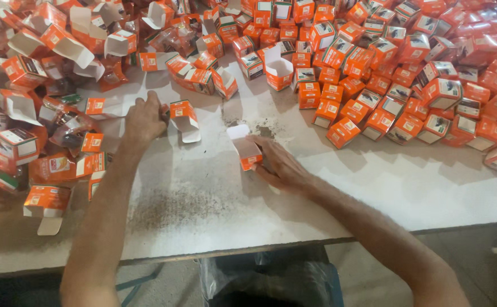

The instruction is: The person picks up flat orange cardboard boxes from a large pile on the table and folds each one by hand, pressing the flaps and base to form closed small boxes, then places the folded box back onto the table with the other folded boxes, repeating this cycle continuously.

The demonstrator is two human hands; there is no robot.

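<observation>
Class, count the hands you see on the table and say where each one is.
2. Left hand reaches toward an open box mid-left; right hand rests at an open box in the centre.

Single head-worn view, looking steeply down and forward from above the near edge of the white table (328, 193), close over both forearms, far side filled by orange cartons (373, 68), floor strip visible beneath the table edge at bottom.
</observation>
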